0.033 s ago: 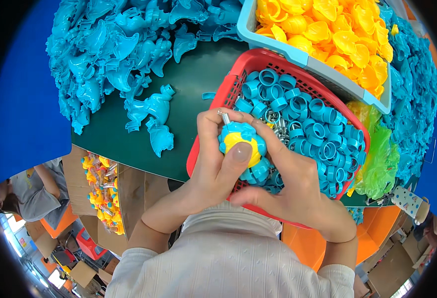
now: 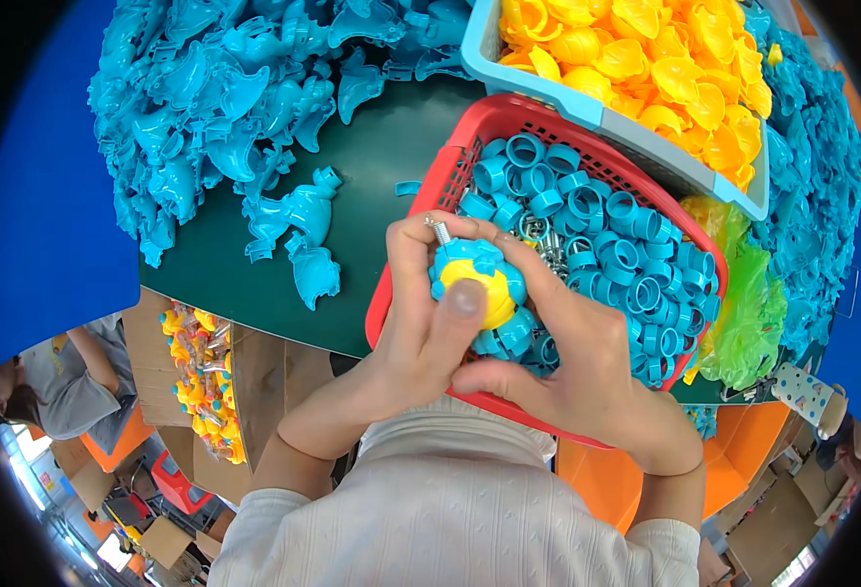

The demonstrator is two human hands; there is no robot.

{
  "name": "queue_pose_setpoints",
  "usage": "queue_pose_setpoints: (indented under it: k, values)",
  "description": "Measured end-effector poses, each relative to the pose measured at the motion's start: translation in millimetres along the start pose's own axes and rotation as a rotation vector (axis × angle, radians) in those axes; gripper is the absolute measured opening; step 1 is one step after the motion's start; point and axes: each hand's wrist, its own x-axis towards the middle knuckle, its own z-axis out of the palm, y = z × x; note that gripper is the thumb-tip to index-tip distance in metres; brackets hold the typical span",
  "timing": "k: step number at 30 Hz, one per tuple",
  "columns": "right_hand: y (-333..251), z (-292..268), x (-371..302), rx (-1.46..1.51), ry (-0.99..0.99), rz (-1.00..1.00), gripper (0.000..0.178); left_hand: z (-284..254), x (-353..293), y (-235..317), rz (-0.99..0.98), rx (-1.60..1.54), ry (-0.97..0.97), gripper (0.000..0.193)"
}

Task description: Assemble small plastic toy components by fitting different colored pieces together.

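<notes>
While both hands, left (image 2: 421, 333) and right (image 2: 587, 367), clamp one blue-and-yellow toy (image 2: 476, 279) over the red basket (image 2: 421, 210), many rings (image 2: 607, 245) remain unused, so assembly looks far from finished.

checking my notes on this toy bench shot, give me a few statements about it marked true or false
1. Both hands, left hand and right hand, hold the blue and yellow toy part. True.
2. The red basket holds yellow shells. False: it holds blue rings.
3. The yellow shells lie in a light blue bin. True.
4. The blue toy bodies are piled on a white table. False: they lie on a dark green surface.
</notes>
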Motion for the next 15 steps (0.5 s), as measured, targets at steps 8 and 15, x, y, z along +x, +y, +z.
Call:
queue_pose_setpoints:
  k: [8,15]
  values:
    - [2,-11,-2,0.034,0.049,-0.027,0.064,-5,-5,10,-0.108,-0.244,-0.106,0.063]
    - [14,-17,2,0.053,0.144,-0.275,0.062,-21,1,-9,0.105,-0.161,-0.197,0.089]
